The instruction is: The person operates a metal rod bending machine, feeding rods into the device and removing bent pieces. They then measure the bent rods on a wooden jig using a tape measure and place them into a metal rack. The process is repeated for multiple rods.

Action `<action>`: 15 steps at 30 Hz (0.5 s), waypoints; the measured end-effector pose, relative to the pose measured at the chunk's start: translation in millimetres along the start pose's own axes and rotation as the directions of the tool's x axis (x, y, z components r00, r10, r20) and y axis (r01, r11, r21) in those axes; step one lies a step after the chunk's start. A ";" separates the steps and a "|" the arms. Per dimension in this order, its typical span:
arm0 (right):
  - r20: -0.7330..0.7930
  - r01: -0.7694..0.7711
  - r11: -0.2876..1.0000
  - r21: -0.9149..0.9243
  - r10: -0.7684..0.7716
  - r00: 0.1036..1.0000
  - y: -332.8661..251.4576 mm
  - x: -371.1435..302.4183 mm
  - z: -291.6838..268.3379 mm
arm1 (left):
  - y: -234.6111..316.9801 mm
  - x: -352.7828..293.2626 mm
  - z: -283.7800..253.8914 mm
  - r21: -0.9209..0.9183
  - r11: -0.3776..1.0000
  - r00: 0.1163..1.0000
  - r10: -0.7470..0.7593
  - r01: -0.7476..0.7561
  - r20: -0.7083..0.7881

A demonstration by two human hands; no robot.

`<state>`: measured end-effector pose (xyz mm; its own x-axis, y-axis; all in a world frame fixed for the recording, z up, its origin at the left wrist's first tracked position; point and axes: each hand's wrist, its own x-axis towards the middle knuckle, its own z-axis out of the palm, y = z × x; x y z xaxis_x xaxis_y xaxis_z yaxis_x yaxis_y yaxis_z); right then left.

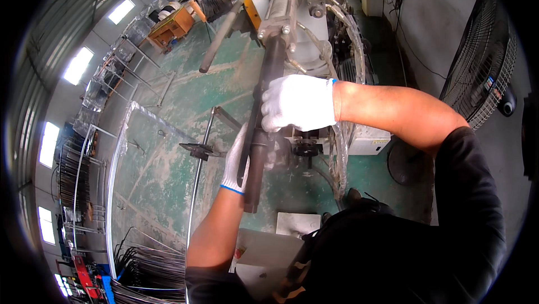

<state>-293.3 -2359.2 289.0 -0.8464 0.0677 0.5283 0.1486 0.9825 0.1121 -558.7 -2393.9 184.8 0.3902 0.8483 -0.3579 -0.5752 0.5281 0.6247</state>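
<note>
My right hand (297, 103), in a white knit glove with a blue cuff edge, is closed, its curled fingers against a long dark metal bar (268, 71). This bar runs from the machine's cylinder (282, 9) toward me. Lower down, my left hand (234, 161), also in a white glove, lies against the left side of a flat dark strip (246, 161). Its fingers are hidden behind the metal. A brown round metal piece (256, 177) sticks out toward me just right of that strip. A pale blur shows to its right, and I cannot make it out.
Hoses (341, 161) hang along the machine's right side. A large wire-guarded fan (477, 57) stands by the right wall. At left are a metal frame (115, 192) and bundled dark rods (149, 267). A thin upright stand (197, 183) rises beside my left forearm.
</note>
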 end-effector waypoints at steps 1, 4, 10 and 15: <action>0.005 0.028 0.999 -0.039 -0.028 1.000 -0.8 1.0 -0.8 | 1.1 -2.3 0.8 -0.012 1.000 0.999 -0.026 0.027 0.037; -0.034 -0.064 0.997 -0.031 0.063 0.997 -13.1 -4.5 3.1 | 5.3 -4.8 0.6 0.000 0.996 0.989 -0.091 0.091 0.116; -0.010 -0.215 0.970 0.110 0.217 0.976 -10.3 -12.8 3.8 | 4.2 -13.0 11.7 0.092 0.995 0.998 -0.035 0.030 0.044; -0.044 -0.433 0.898 0.080 0.437 0.898 -4.4 -41.7 4.7 | 10.2 -2.8 -5.6 0.084 0.988 0.990 -0.136 0.132 0.042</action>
<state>-261.1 -2365.6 262.5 -0.6728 0.4827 0.5606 0.4589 0.8667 -0.1956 -569.6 -2390.7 188.3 0.4950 0.7662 -0.4098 -0.4562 0.6306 0.6279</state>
